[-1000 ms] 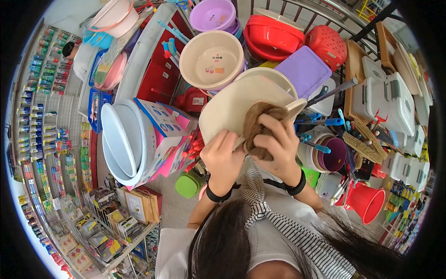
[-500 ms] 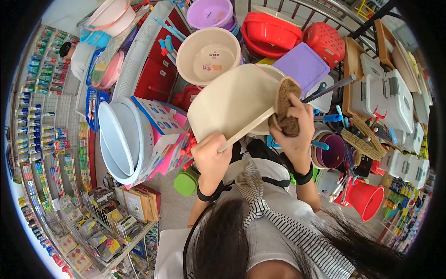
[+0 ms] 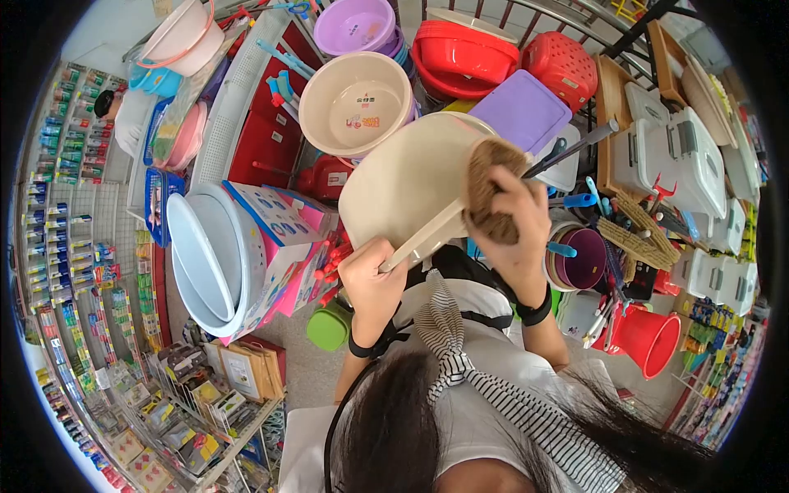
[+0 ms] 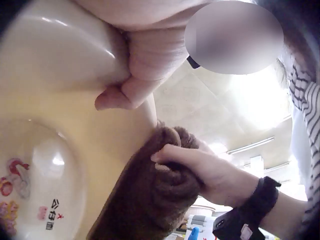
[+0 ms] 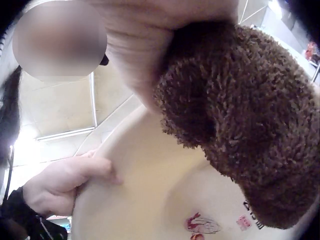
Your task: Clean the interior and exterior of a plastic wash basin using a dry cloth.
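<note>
2 things are in hand: the left hand [image 3: 374,275] pinches the rim [image 3: 427,233] of a cream basin [image 3: 407,181], tilted mid-view, probably light, stiff, slippery plastic, best taken by that rim; at its right edge the right hand [image 3: 518,212] grips a brown cloth [image 3: 483,168], likely soft and easily bunched. Around, pale-blue tubs [image 3: 199,251] stand left; at right, a metal pole [image 3: 585,145] and blue handles [image 3: 574,200] could hinder that arm.

Includes grey floor [image 3: 306,361] below the grip of the left hand [image 3: 374,278], bearing a green plastic item [image 3: 329,327]; farther left, includes a display shelf [image 3: 241,442] carrying packaged goods [image 3: 173,427].
</note>
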`<act>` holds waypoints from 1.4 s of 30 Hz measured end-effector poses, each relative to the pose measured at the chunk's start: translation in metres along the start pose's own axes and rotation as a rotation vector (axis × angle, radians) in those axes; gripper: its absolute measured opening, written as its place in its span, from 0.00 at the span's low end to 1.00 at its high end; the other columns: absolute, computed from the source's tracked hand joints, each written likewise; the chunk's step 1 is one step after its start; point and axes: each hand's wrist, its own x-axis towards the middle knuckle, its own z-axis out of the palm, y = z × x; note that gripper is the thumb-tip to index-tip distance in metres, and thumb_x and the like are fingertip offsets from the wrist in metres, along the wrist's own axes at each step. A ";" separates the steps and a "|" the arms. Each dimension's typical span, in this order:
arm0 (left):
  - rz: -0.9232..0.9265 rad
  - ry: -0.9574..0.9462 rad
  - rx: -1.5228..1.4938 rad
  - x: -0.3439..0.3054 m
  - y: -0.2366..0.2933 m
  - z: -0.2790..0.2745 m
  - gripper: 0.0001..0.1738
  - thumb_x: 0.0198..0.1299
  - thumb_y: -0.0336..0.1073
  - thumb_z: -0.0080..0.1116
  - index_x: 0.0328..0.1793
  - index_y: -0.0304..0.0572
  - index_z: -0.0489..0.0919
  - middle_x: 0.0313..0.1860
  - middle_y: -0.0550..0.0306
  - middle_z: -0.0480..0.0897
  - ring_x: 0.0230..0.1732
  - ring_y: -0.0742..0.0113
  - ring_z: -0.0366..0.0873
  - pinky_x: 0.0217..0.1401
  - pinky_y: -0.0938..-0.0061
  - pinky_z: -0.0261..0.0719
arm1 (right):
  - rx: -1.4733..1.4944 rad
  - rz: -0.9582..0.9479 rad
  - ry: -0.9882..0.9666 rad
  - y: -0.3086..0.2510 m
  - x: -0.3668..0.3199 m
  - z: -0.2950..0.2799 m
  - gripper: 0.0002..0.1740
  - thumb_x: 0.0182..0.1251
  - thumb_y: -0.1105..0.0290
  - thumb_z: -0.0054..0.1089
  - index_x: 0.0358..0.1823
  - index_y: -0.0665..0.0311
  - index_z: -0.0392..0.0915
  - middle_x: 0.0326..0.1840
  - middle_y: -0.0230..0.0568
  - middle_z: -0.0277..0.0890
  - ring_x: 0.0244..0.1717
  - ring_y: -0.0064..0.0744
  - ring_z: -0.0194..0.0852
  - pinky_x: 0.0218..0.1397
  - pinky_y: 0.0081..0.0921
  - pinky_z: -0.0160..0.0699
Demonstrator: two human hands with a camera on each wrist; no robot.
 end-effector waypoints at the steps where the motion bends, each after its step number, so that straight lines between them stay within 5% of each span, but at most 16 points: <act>1: -0.002 0.006 -0.007 0.000 -0.001 0.000 0.18 0.42 0.19 0.62 0.19 0.35 0.61 0.16 0.53 0.59 0.17 0.68 0.55 0.21 0.73 0.55 | -0.007 0.048 0.025 0.005 0.000 0.000 0.24 0.32 0.77 0.78 0.34 0.59 0.74 0.56 0.40 0.82 0.43 0.49 0.73 0.48 0.38 0.77; 7: 0.057 -0.062 -0.014 0.006 -0.011 -0.009 0.19 0.40 0.20 0.63 0.19 0.36 0.60 0.15 0.54 0.58 0.17 0.66 0.54 0.21 0.73 0.54 | 0.053 0.234 0.104 0.018 -0.010 0.000 0.26 0.33 0.81 0.75 0.37 0.61 0.72 0.55 0.44 0.80 0.44 0.48 0.71 0.50 0.37 0.73; 12: 0.097 -0.095 0.112 0.018 -0.012 -0.015 0.18 0.40 0.21 0.63 0.20 0.36 0.61 0.17 0.53 0.61 0.17 0.63 0.57 0.22 0.72 0.56 | 0.118 0.164 0.063 0.017 -0.013 0.003 0.26 0.33 0.80 0.74 0.37 0.61 0.71 0.49 0.43 0.78 0.43 0.48 0.70 0.49 0.37 0.71; 14: 0.024 -0.109 0.163 0.024 0.000 -0.014 0.14 0.44 0.22 0.65 0.23 0.38 0.67 0.20 0.49 0.69 0.19 0.51 0.69 0.22 0.67 0.65 | 0.097 0.148 0.038 0.011 -0.013 0.008 0.25 0.31 0.78 0.75 0.35 0.60 0.74 0.50 0.43 0.79 0.42 0.49 0.70 0.48 0.38 0.71; 20: 0.033 -0.092 0.156 0.013 0.003 0.011 0.16 0.41 0.21 0.65 0.24 0.34 0.65 0.19 0.47 0.65 0.20 0.55 0.59 0.23 0.70 0.62 | 0.074 -0.054 -0.109 -0.026 -0.022 0.023 0.24 0.28 0.73 0.75 0.33 0.52 0.78 0.54 0.31 0.79 0.40 0.41 0.70 0.35 0.32 0.76; 21: 0.015 -0.102 0.188 0.010 0.002 0.007 0.10 0.45 0.21 0.61 0.25 0.37 0.70 0.22 0.48 0.72 0.23 0.47 0.72 0.24 0.65 0.69 | 0.067 -0.069 -0.149 -0.026 -0.021 0.021 0.24 0.28 0.73 0.76 0.33 0.51 0.78 0.56 0.31 0.79 0.40 0.40 0.70 0.36 0.32 0.77; 24: 0.004 -0.086 0.149 0.011 0.001 -0.001 0.11 0.43 0.19 0.60 0.24 0.36 0.68 0.19 0.47 0.70 0.20 0.50 0.70 0.23 0.67 0.67 | 0.004 -0.099 -0.165 -0.011 -0.015 0.017 0.24 0.28 0.73 0.75 0.34 0.52 0.77 0.56 0.32 0.79 0.41 0.43 0.72 0.38 0.33 0.78; 28: -0.041 -0.048 0.135 0.009 -0.003 -0.012 0.12 0.41 0.17 0.59 0.22 0.35 0.66 0.18 0.47 0.67 0.18 0.54 0.66 0.22 0.69 0.64 | 0.031 0.176 -0.021 0.016 -0.001 0.019 0.22 0.36 0.75 0.79 0.34 0.57 0.76 0.54 0.41 0.82 0.45 0.50 0.74 0.47 0.38 0.77; 36: -0.016 -0.010 0.127 0.012 -0.007 -0.003 0.12 0.41 0.16 0.57 0.21 0.35 0.65 0.17 0.49 0.64 0.16 0.56 0.62 0.21 0.70 0.60 | 0.067 -0.118 -0.181 -0.025 -0.011 0.032 0.24 0.30 0.73 0.77 0.34 0.53 0.77 0.56 0.32 0.80 0.42 0.44 0.73 0.43 0.34 0.76; 40: -0.032 0.006 0.103 0.010 -0.006 -0.005 0.13 0.41 0.17 0.58 0.21 0.35 0.64 0.16 0.49 0.63 0.16 0.56 0.60 0.20 0.70 0.58 | 0.040 -0.049 -0.180 -0.003 -0.001 0.023 0.24 0.32 0.74 0.77 0.35 0.55 0.77 0.56 0.34 0.81 0.42 0.44 0.72 0.42 0.34 0.77; 42: -0.040 -0.010 0.101 0.008 -0.009 -0.012 0.13 0.41 0.17 0.58 0.21 0.35 0.64 0.16 0.49 0.63 0.16 0.57 0.60 0.20 0.70 0.58 | 0.043 0.034 -0.016 0.009 0.002 0.026 0.23 0.33 0.77 0.77 0.35 0.58 0.75 0.55 0.37 0.81 0.42 0.47 0.72 0.45 0.35 0.76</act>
